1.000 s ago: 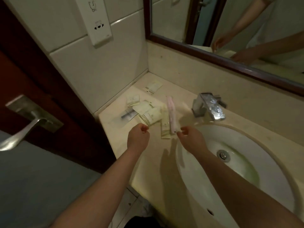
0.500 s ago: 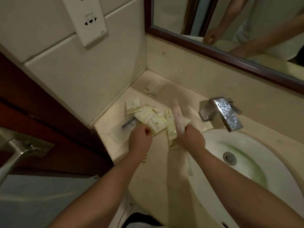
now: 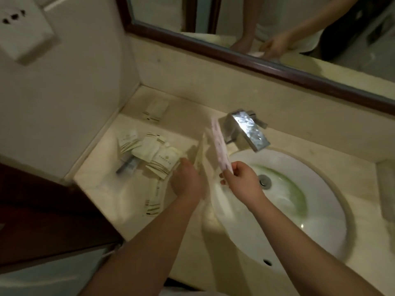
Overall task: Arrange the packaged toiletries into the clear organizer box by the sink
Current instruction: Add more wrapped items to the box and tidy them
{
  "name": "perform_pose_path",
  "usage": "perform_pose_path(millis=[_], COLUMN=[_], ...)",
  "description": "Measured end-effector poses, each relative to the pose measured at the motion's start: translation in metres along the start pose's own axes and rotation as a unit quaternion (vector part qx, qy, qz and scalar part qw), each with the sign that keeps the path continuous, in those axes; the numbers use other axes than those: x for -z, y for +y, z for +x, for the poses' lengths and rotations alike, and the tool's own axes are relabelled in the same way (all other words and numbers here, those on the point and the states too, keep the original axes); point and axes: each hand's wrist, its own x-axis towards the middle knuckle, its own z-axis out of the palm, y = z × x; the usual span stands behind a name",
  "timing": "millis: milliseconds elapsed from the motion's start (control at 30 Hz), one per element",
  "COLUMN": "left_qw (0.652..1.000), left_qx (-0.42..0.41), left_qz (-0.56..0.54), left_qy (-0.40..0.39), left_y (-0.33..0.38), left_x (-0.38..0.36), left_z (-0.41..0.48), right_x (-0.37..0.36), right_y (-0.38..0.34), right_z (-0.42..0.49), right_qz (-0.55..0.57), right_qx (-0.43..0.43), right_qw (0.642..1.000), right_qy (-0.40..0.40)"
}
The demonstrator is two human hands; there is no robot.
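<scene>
Several cream toiletry packets [image 3: 159,158] lie in a loose pile on the beige counter left of the sink. My right hand [image 3: 242,181] is shut on a long pink-and-white wrapped packet [image 3: 220,146], holding it up by its lower end in front of the faucet. My left hand [image 3: 188,180] is shut on a long cream packet [image 3: 199,155] lifted off the counter beside the pile. Another cream packet [image 3: 155,113] lies apart in the back corner, and one more [image 3: 154,205] lies near the front edge. A small grey tube [image 3: 127,165] pokes out from under the pile. No clear organizer box is visible.
A chrome faucet [image 3: 245,130] stands behind the white oval sink basin [image 3: 288,210]. A wood-framed mirror [image 3: 277,67] runs along the back wall and reflects the person's arms. A wall socket plate [image 3: 23,28] hangs top left. A dark wooden door [image 3: 42,210] borders the counter's left edge.
Both hands closed on packets and lifted them: the right raised the pink packet off the counter, the left picked up a long cream one. The camera moved closer and tilted down.
</scene>
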Motion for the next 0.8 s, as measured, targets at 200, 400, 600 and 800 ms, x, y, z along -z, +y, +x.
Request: perform_pose_path(millis=[200,400,600,800], left_qw=[0.995,0.957,0.932,0.936], left_qx=[-0.022,-0.023,-0.027,-0.070], left_qz=[-0.089,-0.286,-0.358,-0.337], left_qy=[-0.029,-0.051,-0.051,-0.074], left_y=[-0.004,0.044,0.107,0.142], left_x=[-0.006,-0.028,-0.082,-0.129], left_z=[-0.029,-0.098,-0.218,-0.333], right_x=[0.061,0.142,0.252,0.347], right_y=[0.025,0.085,0.182,0.251], right_z=[-0.047,-0.106,-0.177,-0.230], right_qz=[0.132,0.232,0.465,0.464], right_qx=[0.018,0.044,0.047,0.040], right_qw=[0.989,0.957,0.853,0.837], right_qy=[0.071,0.169,0.233,0.286])
